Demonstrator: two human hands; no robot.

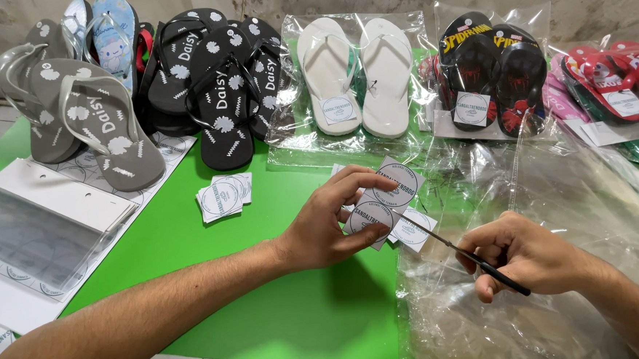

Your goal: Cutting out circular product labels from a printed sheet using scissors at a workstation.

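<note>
L hand [327,226] is curled round a strip of round white labels [381,204], thumb under, fingers [354,179] on top, pinching it just above the green table [282,305]. R hand [531,254] is closed on a pair of thin black-handled scissors [460,252]; the blades run up and left from its knuckles to the sticker strip, tip touching or nearly touching the lower label. Can't tell how wide the blades are open.

Just past the L fingertips, a couple more cut labels lie by the strip. Further left of the L hand, a small stack of cut stickers [223,195] sits on the table, well apart from it. Beyond that stack, grey flip-flops [87,122] w/ white flower print, and black flip-flops [220,90] of the same pattern next to them. Straight ahead of the L hand, white flip-flops [358,75] in a clear bag.

Under and around the R hand: crumpled clear plastic sheets [553,182]. Ahead of it, black-and-red flip-flops [492,72] bagged w/ a round label; further right of those, red flip-flops [620,76], also bagged.

Far left of the L forearm, a pile of flat clear bags w/ white card headers [44,216] lies on sticker sheets.
</note>
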